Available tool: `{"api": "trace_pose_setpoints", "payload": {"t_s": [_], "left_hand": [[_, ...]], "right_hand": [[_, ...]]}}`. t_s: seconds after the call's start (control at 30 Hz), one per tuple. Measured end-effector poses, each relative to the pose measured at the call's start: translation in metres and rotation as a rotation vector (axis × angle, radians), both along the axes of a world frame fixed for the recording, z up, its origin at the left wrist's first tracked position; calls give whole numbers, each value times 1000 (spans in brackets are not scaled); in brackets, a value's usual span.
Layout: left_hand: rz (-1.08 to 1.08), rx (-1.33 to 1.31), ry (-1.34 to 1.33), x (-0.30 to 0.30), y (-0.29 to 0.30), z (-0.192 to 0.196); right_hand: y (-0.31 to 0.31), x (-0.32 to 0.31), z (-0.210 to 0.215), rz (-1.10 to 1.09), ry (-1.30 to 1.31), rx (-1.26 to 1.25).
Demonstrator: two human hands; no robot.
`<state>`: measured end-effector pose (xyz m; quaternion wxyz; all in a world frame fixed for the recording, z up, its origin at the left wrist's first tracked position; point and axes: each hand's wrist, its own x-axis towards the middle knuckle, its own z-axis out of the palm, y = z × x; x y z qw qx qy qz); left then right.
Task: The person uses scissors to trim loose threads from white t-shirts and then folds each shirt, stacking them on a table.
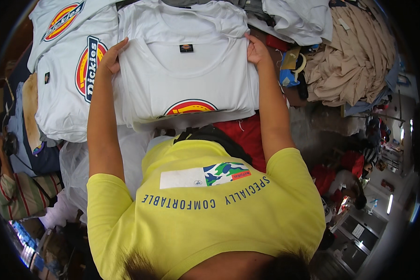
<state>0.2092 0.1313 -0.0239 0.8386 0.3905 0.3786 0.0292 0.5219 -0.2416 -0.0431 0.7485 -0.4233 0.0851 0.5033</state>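
Note:
A folded white T-shirt lies in front of me, its wide neckline facing away and a dark label inside the collar. Part of a red and yellow printed emblem shows at its near edge. My left hand grips the shirt's left edge near the shoulder, thumb on top and the other fingers mostly hidden. At the opposite shoulder, my right hand is closed on the right edge, fingertips partly out of sight under the cloth. More white cloth lies just beyond the collar.
Folded white shirts with printed emblems are stacked at left. A large beige cloth pile stands at right, near a tape roll. Clear plastic hangs by the table's near side. Another person's striped sleeve shows far left.

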Motion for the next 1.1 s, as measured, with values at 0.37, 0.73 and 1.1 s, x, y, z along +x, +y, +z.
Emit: {"api": "trace_pose_setpoints", "payload": {"t_s": [0.37, 0.73, 1.1], "left_hand": [[-147, 225, 208, -11, -12, 29], [-754, 1930, 15, 22, -52, 52], [-990, 2178, 302, 56, -18, 48]], "right_hand": [[-15, -8, 9, 112, -164, -128], [37, -79, 56, 349, -1915, -1000], [79, -45, 26, 476, -2010, -1049]]}}
